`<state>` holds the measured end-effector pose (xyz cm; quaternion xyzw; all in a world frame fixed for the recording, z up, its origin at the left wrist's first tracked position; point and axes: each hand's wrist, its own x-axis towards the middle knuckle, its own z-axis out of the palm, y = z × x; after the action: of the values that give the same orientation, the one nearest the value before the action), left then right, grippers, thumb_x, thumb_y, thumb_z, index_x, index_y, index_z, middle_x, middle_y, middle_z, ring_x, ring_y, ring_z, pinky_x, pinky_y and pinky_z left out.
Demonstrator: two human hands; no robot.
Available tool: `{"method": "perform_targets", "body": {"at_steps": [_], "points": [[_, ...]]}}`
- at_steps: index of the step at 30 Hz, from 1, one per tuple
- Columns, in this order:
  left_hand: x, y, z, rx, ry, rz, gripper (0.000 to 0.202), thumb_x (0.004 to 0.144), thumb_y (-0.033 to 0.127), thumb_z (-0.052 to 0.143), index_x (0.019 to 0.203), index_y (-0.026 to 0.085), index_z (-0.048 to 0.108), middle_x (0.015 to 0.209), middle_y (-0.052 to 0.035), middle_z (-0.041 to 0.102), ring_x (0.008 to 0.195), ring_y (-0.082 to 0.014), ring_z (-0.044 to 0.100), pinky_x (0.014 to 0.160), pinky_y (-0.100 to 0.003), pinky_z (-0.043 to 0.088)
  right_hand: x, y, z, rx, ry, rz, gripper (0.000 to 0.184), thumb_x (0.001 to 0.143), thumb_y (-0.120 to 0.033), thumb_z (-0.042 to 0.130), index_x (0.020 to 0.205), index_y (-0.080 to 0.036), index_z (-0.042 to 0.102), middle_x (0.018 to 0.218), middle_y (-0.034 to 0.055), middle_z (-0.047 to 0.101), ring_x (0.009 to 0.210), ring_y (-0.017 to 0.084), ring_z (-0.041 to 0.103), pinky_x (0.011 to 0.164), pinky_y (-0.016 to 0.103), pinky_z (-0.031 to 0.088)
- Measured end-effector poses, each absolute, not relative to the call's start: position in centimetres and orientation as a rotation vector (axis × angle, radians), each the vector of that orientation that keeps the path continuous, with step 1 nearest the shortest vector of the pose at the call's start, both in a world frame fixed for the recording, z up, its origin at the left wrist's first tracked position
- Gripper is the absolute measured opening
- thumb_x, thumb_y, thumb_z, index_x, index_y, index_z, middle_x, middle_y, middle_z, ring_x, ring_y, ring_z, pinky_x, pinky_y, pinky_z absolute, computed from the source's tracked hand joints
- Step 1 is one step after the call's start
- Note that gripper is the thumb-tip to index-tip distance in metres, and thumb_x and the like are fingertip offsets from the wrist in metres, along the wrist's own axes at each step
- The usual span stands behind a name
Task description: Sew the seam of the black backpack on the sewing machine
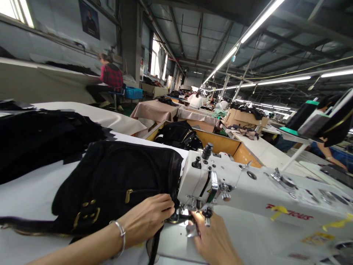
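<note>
A black leather bag (116, 176) with brass buckles and a brass zip pull lies on the white sewing table, its edge fed under the presser foot (182, 215) of an industrial sewing machine (209, 176). My left hand (146, 217), a silver bangle on its wrist, rests on the bag and grips the material just left of the needle. My right hand (212, 239) sits at the front of the machine, its fingertips beside the foot. The needle is hidden among the metal parts and my fingers.
Another black bag (179, 136) lies in a wooden tray behind the machine, and a pile of black leather (35, 140) lies to the left. Thread cones (303, 117) stand at the right. A co-worker in a red plaid shirt (111, 75) sits at a far table.
</note>
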<state>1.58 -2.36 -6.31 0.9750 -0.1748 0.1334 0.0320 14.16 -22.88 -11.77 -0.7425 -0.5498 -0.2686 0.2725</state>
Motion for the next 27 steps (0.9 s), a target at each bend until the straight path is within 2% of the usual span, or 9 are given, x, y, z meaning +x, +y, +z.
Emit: {"method": "perform_targets", "body": {"at_steps": [4, 8, 11, 14, 16, 18, 21, 24, 27], "points": [[2.8, -2.2, -6.4, 2.997, -0.57, 0.489, 0.02, 0.09, -0.005, 0.056, 0.094, 0.014, 0.062, 0.101, -0.0035, 0.067, 0.098, -0.0221, 0.061, 0.092, -0.034, 0.05, 13.8, -22.1, -11.9, -2.129, -1.374, -0.706, 0.031, 0.095, -0.02, 0.038, 0.089, -0.022, 0.068, 0.08, 0.0073, 0.069, 0.068, 0.026, 0.066, 0.055, 0.036, 0.048], [4.0, -2.4, -6.8, 2.993, -0.528, 0.529, 0.018, 0.09, -0.004, 0.055, 0.089, 0.012, 0.062, 0.097, -0.0068, 0.067, 0.096, -0.0264, 0.062, 0.088, -0.039, 0.053, 14.0, -22.0, -11.5, -2.176, -1.341, -0.746, 0.026, 0.086, -0.013, 0.044, 0.073, -0.02, 0.065, 0.072, 0.0105, 0.065, 0.063, 0.029, 0.065, 0.051, 0.037, 0.049], [4.1, -2.9, -6.9, 2.975, -0.551, 0.549, 0.019, 0.092, -0.003, 0.053, 0.084, 0.012, 0.061, 0.094, -0.0074, 0.066, 0.093, -0.0259, 0.062, 0.086, -0.037, 0.054, 14.2, -22.7, -11.3, -2.177, -1.342, -0.776, 0.024, 0.082, -0.011, 0.045, 0.078, -0.016, 0.068, 0.078, 0.0137, 0.066, 0.066, 0.031, 0.066, 0.051, 0.038, 0.053], [3.4, -3.4, -6.7, 2.948, -0.628, 0.536, 0.018, 0.094, -0.002, 0.051, 0.088, 0.013, 0.06, 0.095, -0.0056, 0.066, 0.093, -0.0221, 0.062, 0.09, -0.032, 0.053, 13.8, -23.7, -11.3, -2.121, -1.395, -0.833, 0.029, 0.086, -0.014, 0.043, 0.094, -0.012, 0.071, 0.091, 0.0161, 0.069, 0.069, 0.03, 0.066, 0.053, 0.038, 0.058], [2.9, -3.6, -6.6, 2.933, -0.649, 0.533, 0.016, 0.094, -0.001, 0.053, 0.09, 0.012, 0.06, 0.095, -0.0055, 0.066, 0.094, -0.0212, 0.062, 0.094, -0.03, 0.052, 13.6, -24.0, -11.4, -2.037, -1.432, -0.842, 0.033, 0.09, -0.015, 0.041, 0.104, -0.013, 0.071, 0.101, 0.0151, 0.07, 0.085, 0.031, 0.067, 0.06, 0.037, 0.06], [2.6, -3.6, -6.5, 2.919, -0.657, 0.542, 0.016, 0.095, -0.001, 0.052, 0.092, 0.012, 0.06, 0.095, -0.006, 0.067, 0.094, -0.0209, 0.062, 0.095, -0.03, 0.051, 13.7, -23.9, -11.5, -1.943, -1.405, -0.773, 0.033, 0.093, -0.016, 0.041, 0.105, -0.017, 0.071, 0.104, 0.011, 0.071, 0.095, 0.029, 0.066, 0.066, 0.033, 0.06], [2.7, -3.2, -6.4, 2.885, -0.708, 0.538, 0.021, 0.097, 0.0, 0.044, 0.096, 0.013, 0.061, 0.098, -0.0066, 0.068, 0.096, -0.0204, 0.063, 0.1, -0.031, 0.05, 14.6, -23.1, -11.8, -1.916, -1.282, -0.643, 0.03, 0.089, -0.01, 0.043, 0.084, -0.021, 0.07, 0.083, 0.0052, 0.07, 0.076, 0.022, 0.067, 0.059, 0.026, 0.051], [3.0, -2.7, -6.3, 2.844, -0.731, 0.521, 0.022, 0.096, 0.0, 0.045, 0.1, 0.014, 0.062, 0.104, -0.0055, 0.07, 0.101, -0.0199, 0.064, 0.102, -0.03, 0.05, 16.3, -22.2, -12.1, -1.972, -1.271, -0.613, 0.027, 0.077, -0.003, 0.047, 0.059, -0.02, 0.059, 0.057, 0.002, 0.062, 0.049, 0.017, 0.057, 0.047, 0.027, 0.034], [3.3, -2.4, -6.5, 2.817, -0.727, 0.517, 0.021, 0.094, 0.0, 0.05, 0.103, 0.015, 0.063, 0.106, -0.0041, 0.072, 0.104, -0.02, 0.064, 0.103, -0.029, 0.051, 17.6, -22.0, -12.2, -1.925, -1.418, -0.631, 0.024, 0.066, -0.001, 0.05, 0.052, -0.02, 0.056, 0.05, -0.0002, 0.06, 0.044, 0.016, 0.054, 0.046, 0.03, 0.027]]}}
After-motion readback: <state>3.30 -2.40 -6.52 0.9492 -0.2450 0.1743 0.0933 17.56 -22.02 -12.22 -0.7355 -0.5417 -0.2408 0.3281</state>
